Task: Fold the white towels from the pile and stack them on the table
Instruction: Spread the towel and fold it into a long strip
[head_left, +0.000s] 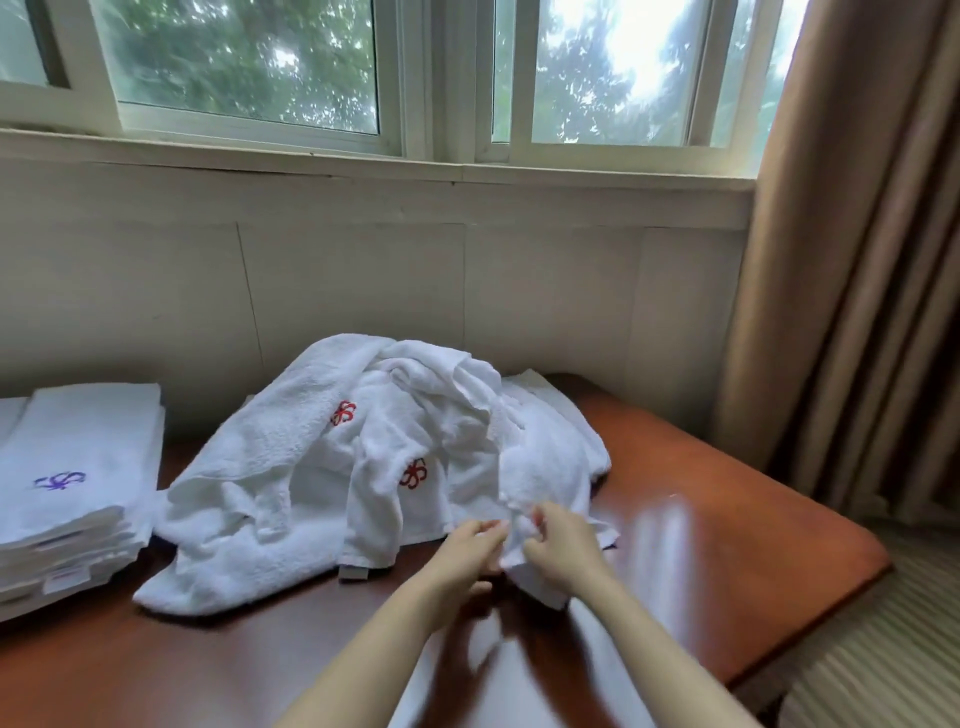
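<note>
While pinching a towel edge (511, 543) at the pile (363, 467) front: left hand (470, 553), right hand (558, 551), both closed on cloth. Folded stack (72, 478) left on table (727, 519); curtain (857, 260) right.

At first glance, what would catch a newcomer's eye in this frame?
The rumpled pile of white towels in the middle of the reddish-brown table, two red embroidered emblems showing. At its right front, the left hand and right hand pinch the edge of one towel. A neat folded stack with a purple emblem sits at the far left.
</note>
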